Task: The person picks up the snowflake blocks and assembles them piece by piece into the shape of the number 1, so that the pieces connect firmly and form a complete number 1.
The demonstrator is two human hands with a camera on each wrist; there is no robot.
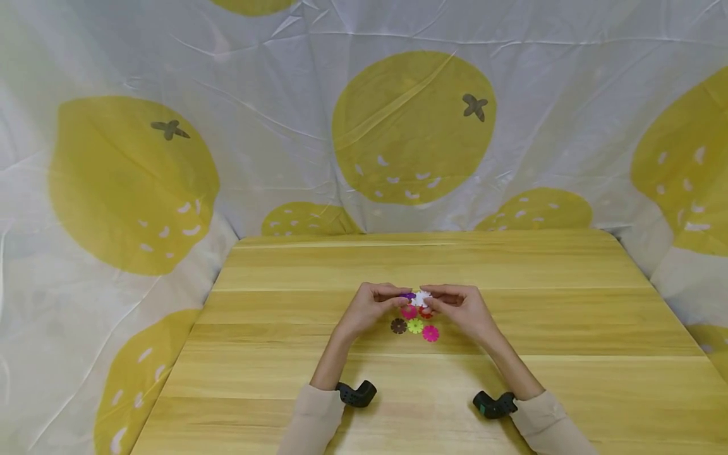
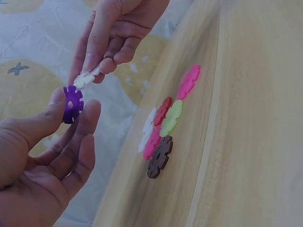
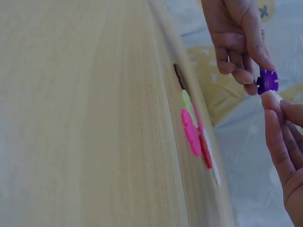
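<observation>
"How will the purple disc (image 2: 75, 108) and white disc (image 2: 85, 79) handle?"

"Light, stiff, slightly slick, I'd judge; best held by the notched rim."

"And your grip?"

"My left hand (image 1: 365, 309) pinches the purple disc at its fingertips; my right hand (image 1: 467, 313) pinches the white disc beside it, both above the table (image 1: 256, 360)."

The table (image 1: 569, 316) looks like smooth wood, its grain under a faint satin sheen. Beyond it, at twelve o'clock, hangs thin cloth (image 1: 273, 126), creased and slightly shiny. In the left wrist view the purple disc (image 2: 75, 109) seems smooth plastic, as does the white disc (image 2: 84, 79) at its one o'clock. In the head view the lime disc (image 1: 414, 323) and, at its nine o'clock, the brown disc (image 1: 395, 327) look like matt plastic; at its eight and four o'clock, the sleeves (image 1: 315, 407) are dull cloth.
</observation>
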